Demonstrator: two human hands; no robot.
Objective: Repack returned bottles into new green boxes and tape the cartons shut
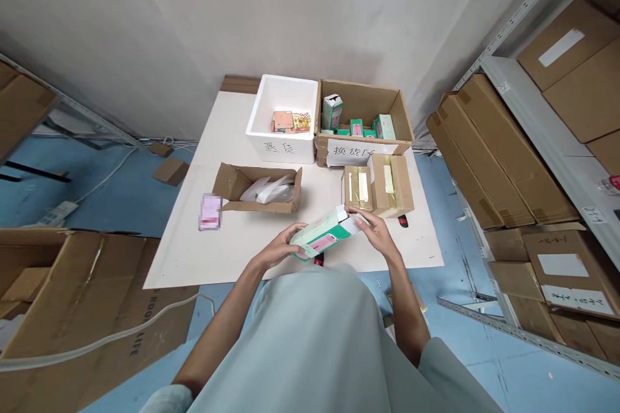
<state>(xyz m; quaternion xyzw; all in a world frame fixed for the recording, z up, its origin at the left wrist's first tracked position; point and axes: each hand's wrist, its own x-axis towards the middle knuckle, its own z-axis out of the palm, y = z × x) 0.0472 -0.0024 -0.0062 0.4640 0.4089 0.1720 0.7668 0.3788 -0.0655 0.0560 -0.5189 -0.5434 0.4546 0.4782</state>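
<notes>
A green and white box (pixel 323 235) with a pink panel is held tilted over the front edge of the white table (pixel 184 258). My left hand (pixel 281 246) grips its left end. At its right end, where a white flap stands out, my right hand (pixel 375 231) has its fingers on the box. Behind it lies an open brown carton (pixel 256 206) with clear plastic bags (pixel 276 191) inside. Two taped brown boxes (pixel 357 187) stand beyond my right hand. A small red and black object (pixel 318 259) shows just under the held box.
At the back stand a white foam box (pixel 287 148) with booklets and a carton (pixel 405 122) with several green and white boxes. A pink paper (pixel 210 211) lies at the left. Shelves of cartons (pixel 504 155) flank the right; a large carton (pixel 111 297) is lower left.
</notes>
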